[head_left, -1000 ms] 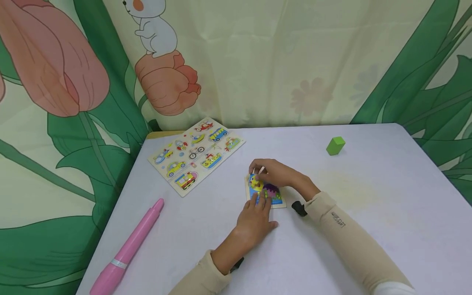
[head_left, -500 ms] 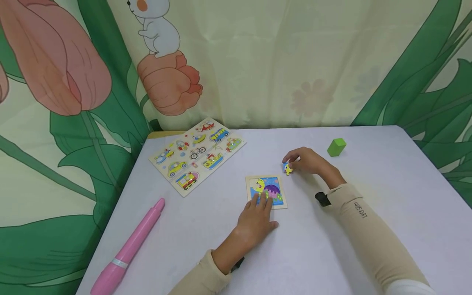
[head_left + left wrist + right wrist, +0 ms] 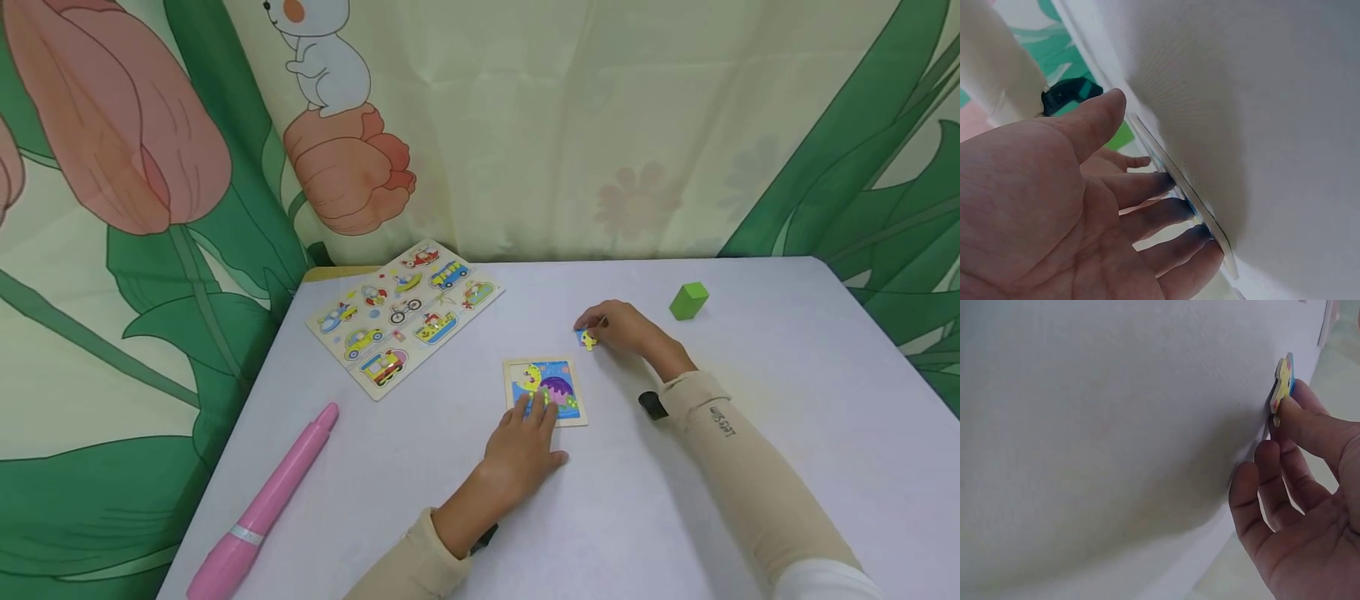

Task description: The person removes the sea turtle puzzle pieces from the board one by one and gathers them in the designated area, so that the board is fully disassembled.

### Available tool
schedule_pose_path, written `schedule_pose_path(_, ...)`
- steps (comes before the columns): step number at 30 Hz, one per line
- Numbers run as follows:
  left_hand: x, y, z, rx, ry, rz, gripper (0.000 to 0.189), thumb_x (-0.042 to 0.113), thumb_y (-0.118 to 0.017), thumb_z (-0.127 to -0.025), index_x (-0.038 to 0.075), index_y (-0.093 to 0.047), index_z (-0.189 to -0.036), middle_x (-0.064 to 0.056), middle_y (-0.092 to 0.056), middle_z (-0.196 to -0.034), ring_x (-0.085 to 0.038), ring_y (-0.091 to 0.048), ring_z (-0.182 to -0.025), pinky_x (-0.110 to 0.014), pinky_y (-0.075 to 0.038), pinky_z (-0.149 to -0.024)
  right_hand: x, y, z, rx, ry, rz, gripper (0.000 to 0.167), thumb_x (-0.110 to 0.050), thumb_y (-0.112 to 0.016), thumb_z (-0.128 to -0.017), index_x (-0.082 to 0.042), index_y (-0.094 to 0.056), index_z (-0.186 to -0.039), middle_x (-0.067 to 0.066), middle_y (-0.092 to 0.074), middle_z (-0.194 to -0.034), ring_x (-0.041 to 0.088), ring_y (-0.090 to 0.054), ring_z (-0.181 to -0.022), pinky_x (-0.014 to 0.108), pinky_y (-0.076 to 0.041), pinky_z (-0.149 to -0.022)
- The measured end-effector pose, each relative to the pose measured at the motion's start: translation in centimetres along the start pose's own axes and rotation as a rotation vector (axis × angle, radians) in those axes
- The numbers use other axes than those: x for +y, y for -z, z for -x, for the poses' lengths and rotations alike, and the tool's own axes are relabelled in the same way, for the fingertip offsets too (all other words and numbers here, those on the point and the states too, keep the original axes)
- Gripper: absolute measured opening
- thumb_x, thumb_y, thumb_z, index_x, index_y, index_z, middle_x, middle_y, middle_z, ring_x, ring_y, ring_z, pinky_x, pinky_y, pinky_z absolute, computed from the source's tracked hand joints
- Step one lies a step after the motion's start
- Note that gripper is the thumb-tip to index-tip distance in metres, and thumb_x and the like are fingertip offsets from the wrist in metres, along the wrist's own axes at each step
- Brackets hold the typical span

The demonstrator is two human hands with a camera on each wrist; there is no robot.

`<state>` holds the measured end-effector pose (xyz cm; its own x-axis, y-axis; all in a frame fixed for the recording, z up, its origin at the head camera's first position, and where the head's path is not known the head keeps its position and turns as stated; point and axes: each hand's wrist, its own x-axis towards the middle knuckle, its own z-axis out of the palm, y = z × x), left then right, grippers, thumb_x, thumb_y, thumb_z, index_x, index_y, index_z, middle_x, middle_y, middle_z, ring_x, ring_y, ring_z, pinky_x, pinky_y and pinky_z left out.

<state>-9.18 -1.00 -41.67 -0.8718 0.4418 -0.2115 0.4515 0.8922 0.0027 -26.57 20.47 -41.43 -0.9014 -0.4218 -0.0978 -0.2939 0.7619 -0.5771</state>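
A small square jigsaw puzzle (image 3: 562, 373) with a light wooden frame lies on the table; its picture has yellow, purple and blue parts. My left hand (image 3: 521, 454) rests its straight fingertips on the puzzle's lower part, covering some of the picture. The left wrist view shows these fingers (image 3: 1154, 215) touching the board's face. To the right and beyond the puzzle, my right hand (image 3: 626, 327) pinches a yellow and blue puzzle piece (image 3: 587, 338) at the tabletop. In the right wrist view, thumb and forefinger hold this piece (image 3: 1282, 384) on edge, its other fingers loosely bent.
A larger board (image 3: 405, 317) with vehicle pictures lies at the back left. A pink baton-shaped object (image 3: 273, 492) with a silver band lies at the left. The green block (image 3: 688, 301) stands beyond my right hand. A printed curtain (image 3: 525, 125) hangs behind the table.
My right hand has moved from over the puzzle to the right, carrying the puzzle piece, and now hardly moves. The left hand has stayed on the puzzle.
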Motion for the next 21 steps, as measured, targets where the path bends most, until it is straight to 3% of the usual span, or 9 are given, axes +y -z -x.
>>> schedule_pose_path(6, 0.0, 0.0, -0.1, -0.003, 0.001, -0.001, 0.073, 0.052, -0.059, -0.101, 0.011, -0.041, -0.158, -0.010, -0.037, -0.163, -0.028, -0.036, -0.149, -0.036, -0.036, -0.116, 0.2, -0.3, 0.0, 0.030, 0.008, 0.004, 0.020, 0.006, -0.062, -0.097, 0.003, -0.075, -0.112, 0.018, -0.070, -0.106, 0.036, -0.060, -0.101, 0.052, -0.049, -0.092)
schedule_pose_path(14, 0.1, 0.1, -0.1, -0.012, 0.006, 0.012, 0.074, 0.053, -0.059, -0.101, 0.011, -0.040, -0.158, -0.009, -0.036, -0.164, -0.028, -0.035, -0.149, -0.035, -0.035, -0.117, -0.4, -1.0, 0.0, 0.066, 0.044, 0.017, 0.018, 0.005, -0.062, -0.097, 0.002, -0.075, -0.108, 0.017, -0.068, -0.102, 0.034, -0.059, -0.097, 0.049, -0.050, -0.087)
schedule_pose_path(17, 0.1, 0.0, -0.1, -0.014, 0.008, 0.019, 0.074, 0.053, -0.060, -0.101, 0.011, -0.040, -0.158, -0.009, -0.036, -0.164, -0.028, -0.035, -0.149, -0.035, -0.035, -0.117, -1.6, -1.5, 0.1, 0.020, 0.085, 0.012, 0.018, 0.003, -0.063, -0.098, -0.002, -0.076, -0.110, 0.013, -0.068, -0.104, 0.030, -0.060, -0.095, 0.046, -0.051, -0.086)
schedule_pose_path(21, 0.1, 0.1, 0.0, -0.004, 0.005, 0.005, 0.074, 0.053, -0.060, -0.100, 0.011, -0.041, -0.158, -0.009, -0.038, -0.163, -0.027, -0.036, -0.149, -0.035, -0.037, -0.116, -3.6, -2.4, 0.2, -0.109, 0.169, -0.001, 0.018, -0.003, -0.067, -0.098, -0.008, -0.077, -0.113, 0.005, -0.069, -0.104, 0.023, -0.061, -0.094, 0.041, -0.052, -0.086)
